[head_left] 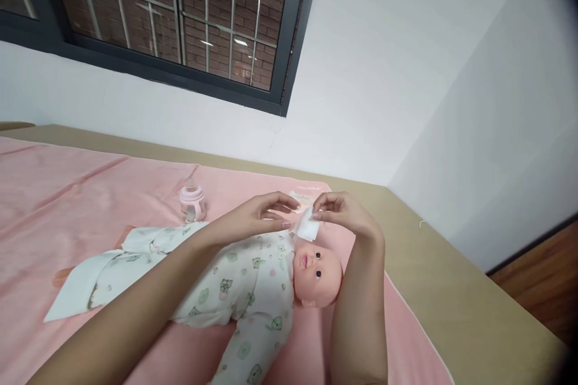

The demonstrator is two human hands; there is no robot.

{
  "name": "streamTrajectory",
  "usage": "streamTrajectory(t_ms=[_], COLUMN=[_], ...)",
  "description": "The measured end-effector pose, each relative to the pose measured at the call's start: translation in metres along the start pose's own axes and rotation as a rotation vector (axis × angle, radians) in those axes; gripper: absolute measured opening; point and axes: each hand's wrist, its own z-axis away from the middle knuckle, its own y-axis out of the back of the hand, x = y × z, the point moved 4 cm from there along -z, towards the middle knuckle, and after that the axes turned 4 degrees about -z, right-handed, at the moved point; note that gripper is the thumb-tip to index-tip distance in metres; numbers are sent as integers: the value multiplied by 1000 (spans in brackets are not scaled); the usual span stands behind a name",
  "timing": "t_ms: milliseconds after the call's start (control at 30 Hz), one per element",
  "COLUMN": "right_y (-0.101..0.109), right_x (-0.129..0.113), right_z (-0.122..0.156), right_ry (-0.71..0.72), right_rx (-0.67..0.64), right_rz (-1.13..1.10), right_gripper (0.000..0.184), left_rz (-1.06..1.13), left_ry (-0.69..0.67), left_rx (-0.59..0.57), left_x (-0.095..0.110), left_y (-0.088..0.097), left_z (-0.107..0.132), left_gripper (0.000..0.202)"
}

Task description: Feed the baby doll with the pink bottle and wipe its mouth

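Observation:
A baby doll in white patterned clothes lies on its back, its head toward the right. Above its head, my right hand pinches a small white wipe by its upper edge, and the wipe hangs down beside the doll's face. My left hand hovers over the doll's chest, thumb and fingers apart, close to the wipe's left side; I see nothing held in it. Just behind the hands lies a pale packet, partly hidden by them.
A pink-topped baby bottle stands behind the doll's legs. Under everything is a pink sheet on a wooden table. Behind are a white wall and a dark-framed window with bars.

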Motion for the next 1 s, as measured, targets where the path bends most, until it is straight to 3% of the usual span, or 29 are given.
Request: streamTrajectory(t_ms=[133,300,400,533,733,867,1000], right_y=[-22,-35,-40,-44,-40,-37,-44], right_x=[-22,-47,-57,-63,-60,-55,-50], right_z=[2,19,28,33,32,31,28], right_ry=[20,56,108,206,233,202,194], right_rx=[-62,-29,-17,27,66,69,10], right_rz=[135,231,283,307,307,288,225], right_gripper=[28,20,12,9,11,13,17], left_rz=[-38,-25,16,45,102,98,1], left_ry=[-27,-31,-27,92,64,-62,-209], left_rx=[-49,-159,-194,-247,-201,-158,-22], left_x=[-4,-6,-3,-1,10,21,30], left_y=[2,-8,-9,-7,-4,-3,1], left_z=[0,0,2,7,11,12,12], left_gripper=[51,57,51,35,28,19,14])
